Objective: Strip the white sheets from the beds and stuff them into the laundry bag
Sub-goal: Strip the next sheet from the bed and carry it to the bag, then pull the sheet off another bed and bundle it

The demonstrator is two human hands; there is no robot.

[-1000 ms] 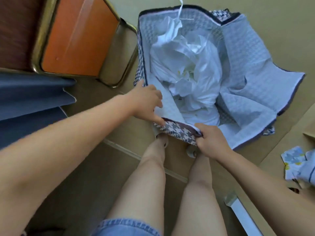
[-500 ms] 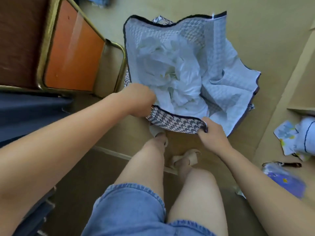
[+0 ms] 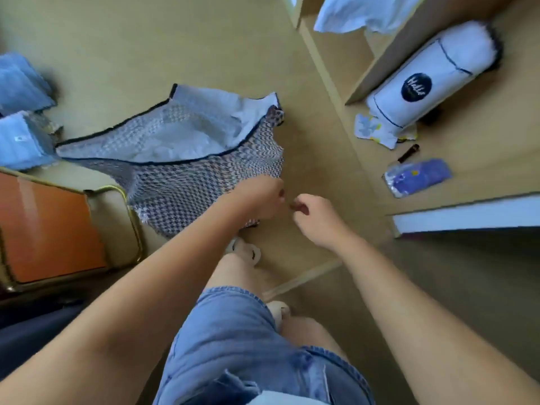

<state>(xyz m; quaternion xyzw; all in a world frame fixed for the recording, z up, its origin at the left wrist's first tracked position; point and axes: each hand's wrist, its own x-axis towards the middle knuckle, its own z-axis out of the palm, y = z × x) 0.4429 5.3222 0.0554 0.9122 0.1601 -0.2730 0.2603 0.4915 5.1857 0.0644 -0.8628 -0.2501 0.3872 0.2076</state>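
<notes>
The houndstooth laundry bag [image 3: 187, 182] lies tilted on the floor with its mouth open toward the far side. Crumpled white sheets [image 3: 181, 141] fill the inside. My left hand [image 3: 260, 200] grips the bag's near right corner. My right hand [image 3: 315, 217] hovers just right of the left one, off the bag, with its fingers curled. Motion blur hides whether it pinches anything. My legs and slippered feet stand right below the bag.
An orange chair [image 3: 49, 229] with a brass frame stands at left, with folded blue cloths [image 3: 20, 112] behind it. On the wooden platform [image 3: 482, 141] at right lie a white bolster [image 3: 432, 80], a floral cloth [image 3: 377, 130], a purple packet [image 3: 418, 176] and white fabric [image 3: 365, 13].
The view has swung to the right. The bag has tipped over toward the chair. My right hand has let go of the bag's rim, and my left hand has moved to the bag's right corner.
</notes>
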